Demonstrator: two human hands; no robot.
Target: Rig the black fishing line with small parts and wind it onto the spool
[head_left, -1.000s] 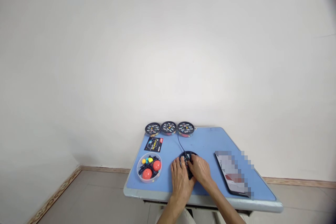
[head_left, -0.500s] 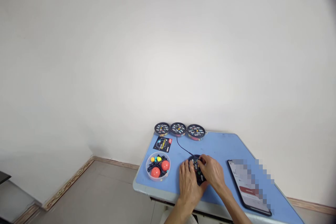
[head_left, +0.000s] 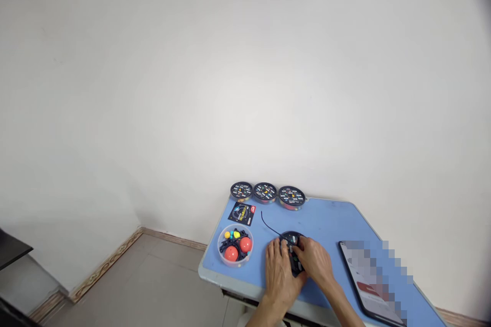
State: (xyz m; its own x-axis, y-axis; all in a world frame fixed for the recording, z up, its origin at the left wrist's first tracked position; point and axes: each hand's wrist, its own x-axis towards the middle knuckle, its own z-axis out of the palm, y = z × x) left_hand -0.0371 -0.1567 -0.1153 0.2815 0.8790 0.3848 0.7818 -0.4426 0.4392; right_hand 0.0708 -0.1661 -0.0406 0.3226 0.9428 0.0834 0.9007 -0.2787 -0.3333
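A round black disc (head_left: pixel 292 249) with small coloured labels lies on the blue table (head_left: pixel 326 219) near its front edge. My left hand (head_left: pixel 279 271) rests on the disc's left side, fingers curled onto it. My right hand (head_left: pixel 316 261) covers its right side, fingertips on top. A thin black wire (head_left: pixel 268 225) runs from the disc toward the back of the table. Both hands hide much of the disc.
A clear round tub (head_left: pixel 235 245) with two red balls, small coloured beads and black parts sits left of the hands. Three closed round black tins (head_left: pixel 265 192) line the back edge, a black card (head_left: pixel 242 213) in front. A phone (head_left: pixel 370 280) lies at the right.
The view has swung left, so the table now sits further right and lower. Both hands stay on the black disc, fingers shifting slightly over it.
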